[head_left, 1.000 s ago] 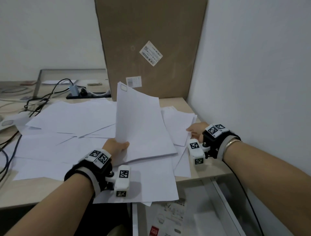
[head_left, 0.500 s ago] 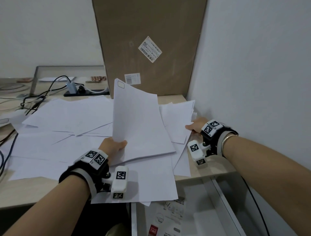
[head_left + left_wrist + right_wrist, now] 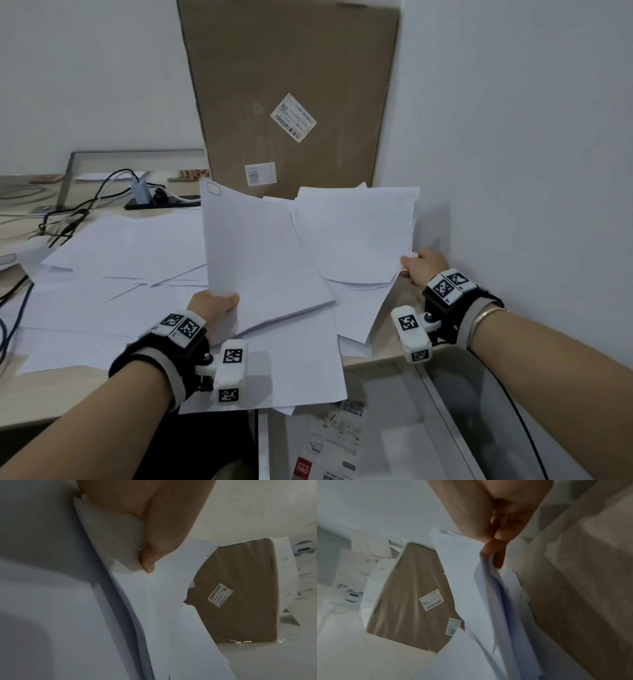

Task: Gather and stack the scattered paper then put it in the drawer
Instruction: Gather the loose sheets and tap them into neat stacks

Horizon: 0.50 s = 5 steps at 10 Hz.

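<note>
My left hand (image 3: 214, 306) grips a stack of white paper (image 3: 253, 260) by its near left corner, its far end raised; the thumb (image 3: 154, 547) presses on top of the stack (image 3: 130, 615). My right hand (image 3: 423, 267) pinches a second bunch of sheets (image 3: 356, 233) at its near right corner and holds it tilted up by the wall; the fingers (image 3: 489, 547) clamp the sheets' edge (image 3: 488, 595). More loose sheets (image 3: 113, 260) cover the desk to the left. The open drawer (image 3: 383, 428) lies below the desk's front edge, on the right.
A tall cardboard box (image 3: 294, 96) leans against the back wall behind the papers. Cables (image 3: 61, 219) and a power strip (image 3: 161, 202) lie at the back left. The white wall (image 3: 531, 171) stands close on the right. Printed leaflets (image 3: 329, 445) lie in the drawer.
My right hand has taken hold of the sheets at the desk's right side and lifted them up off the desk. The left hand keeps its stack, moved a little.
</note>
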### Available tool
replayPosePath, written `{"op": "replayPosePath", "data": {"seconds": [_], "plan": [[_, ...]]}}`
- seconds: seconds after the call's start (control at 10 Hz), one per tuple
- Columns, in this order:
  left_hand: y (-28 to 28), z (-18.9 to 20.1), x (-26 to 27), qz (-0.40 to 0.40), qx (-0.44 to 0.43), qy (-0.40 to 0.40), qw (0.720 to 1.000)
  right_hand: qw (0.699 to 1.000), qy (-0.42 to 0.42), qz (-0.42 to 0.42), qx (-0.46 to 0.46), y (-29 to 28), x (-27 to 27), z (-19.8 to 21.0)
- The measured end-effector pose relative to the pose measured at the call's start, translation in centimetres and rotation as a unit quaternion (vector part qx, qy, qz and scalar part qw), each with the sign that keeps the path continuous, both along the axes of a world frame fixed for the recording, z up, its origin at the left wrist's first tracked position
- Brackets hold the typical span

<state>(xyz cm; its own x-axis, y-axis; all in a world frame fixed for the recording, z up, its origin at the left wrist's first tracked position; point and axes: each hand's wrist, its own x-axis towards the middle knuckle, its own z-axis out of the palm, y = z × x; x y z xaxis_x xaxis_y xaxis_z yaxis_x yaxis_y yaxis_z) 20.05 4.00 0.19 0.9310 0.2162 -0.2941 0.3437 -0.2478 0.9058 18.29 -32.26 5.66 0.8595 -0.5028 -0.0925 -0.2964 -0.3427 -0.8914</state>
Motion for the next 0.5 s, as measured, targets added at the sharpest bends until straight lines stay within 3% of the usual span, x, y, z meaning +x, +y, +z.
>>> {"op": "replayPosePath", "data": {"seconds": [0.3, 0.4, 0.5], "plan": [[1.1, 0.9, -1.7, 0.042, -0.012, 0.030, 0.999, 0.972, -0.152, -0.128, 0.127, 0.8, -0.8, 4.3], [-0.1, 4.3, -5.0, -0.018, 0.181, 0.029, 0.983, 0.958, -0.178, -0.156, 0.163, 0.8, -1.5, 6.2], [-0.1, 5.3, -6.4, 0.006, 0.172, -0.001, 0.985, 0.939, -0.212, -0.163, 0.215, 1.3, -2.1, 7.9]]}}
